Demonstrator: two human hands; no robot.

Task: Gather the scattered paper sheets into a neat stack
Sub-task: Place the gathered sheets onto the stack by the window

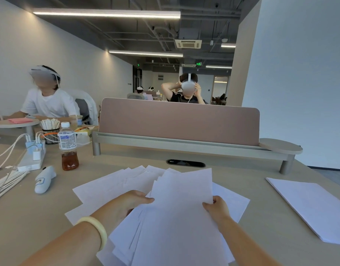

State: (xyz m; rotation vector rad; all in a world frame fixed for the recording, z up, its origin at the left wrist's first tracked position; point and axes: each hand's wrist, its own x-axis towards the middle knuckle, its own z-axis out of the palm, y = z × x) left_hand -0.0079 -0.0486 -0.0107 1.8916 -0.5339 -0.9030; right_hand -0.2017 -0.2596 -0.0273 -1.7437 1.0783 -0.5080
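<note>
Several white paper sheets [115, 186] lie fanned and overlapping on the wooden desk [30, 217] in front of me. My right hand [217, 208] pinches the lower right corner of a top sheet [184, 189] that is lifted and tilted up. My left hand [130, 202], with a pale bangle on the wrist, holds the left edge of the same lifted sheet, fingers curled over the pile. More loose sheets [165, 242] spread toward the near edge. A separate neat stack of paper [315, 208] lies at the right.
A bottle of brown drink [68, 146], a power strip with chargers [32, 156], cables and a white pouch [44, 179] sit at the left. A pink divider screen [178, 121] on a shelf stands behind the sheets. Two people sit beyond it and to the left.
</note>
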